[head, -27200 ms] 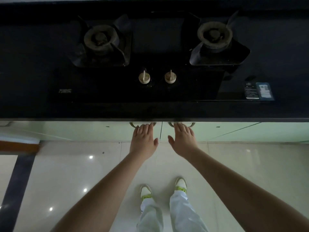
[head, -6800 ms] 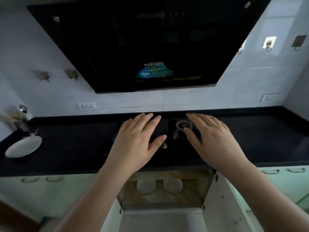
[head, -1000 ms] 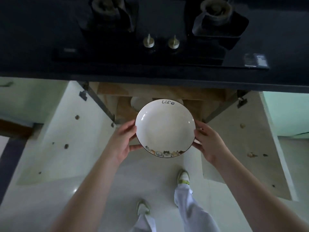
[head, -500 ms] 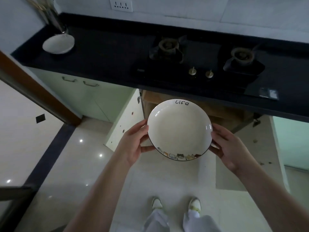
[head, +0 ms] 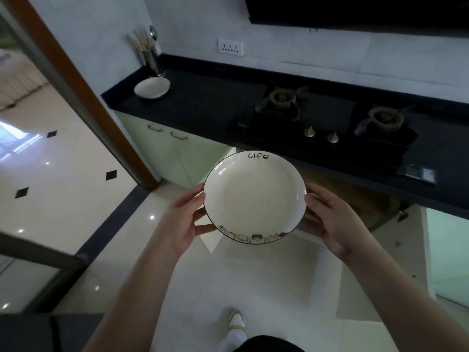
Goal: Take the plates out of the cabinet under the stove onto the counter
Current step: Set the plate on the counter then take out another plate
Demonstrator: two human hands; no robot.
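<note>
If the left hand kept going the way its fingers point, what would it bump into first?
The left hand already grips the plate, so the plate comes first. Past it probably the counter edge, though depth is unclear.

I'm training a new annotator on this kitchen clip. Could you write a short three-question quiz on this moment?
1. True or false: the plate marked "life" already rests on the counter.
2. Which hands hold it? A) left hand only B) right hand only C) both
3. What stands just behind the other plate at the counter's left end?

Key: 1 false; 2 C; 3 the utensil holder.
</note>
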